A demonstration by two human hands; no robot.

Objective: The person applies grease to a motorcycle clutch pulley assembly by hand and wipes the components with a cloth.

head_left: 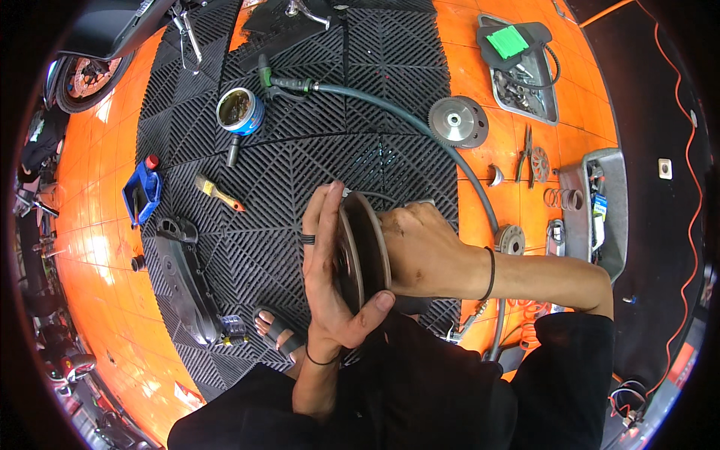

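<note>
My left hand (324, 277) grips a round metal pulley (365, 247), its two dark discs on edge with a gap between them. The palm and fingers lie along its left face, and the thumb hooks over the lower rim. Against the pulley's right face is my right hand (420, 240), with its fingers curled closed. A small pale edge shows above the right knuckles; what it belongs to is hidden. Beyond the hands, a paintbrush (217, 192) with a yellow and red handle lies on the black ribbed mat (300, 161).
A blue can (255, 120), a socket (233, 151) and a hose with a spray gun (289, 82) lie ahead. Gear plates (456, 121), pliers (527, 154), a spring (562, 198) and grey trays (619, 217) stand right. A black cover (184, 281) and blue container (142, 191) lie left.
</note>
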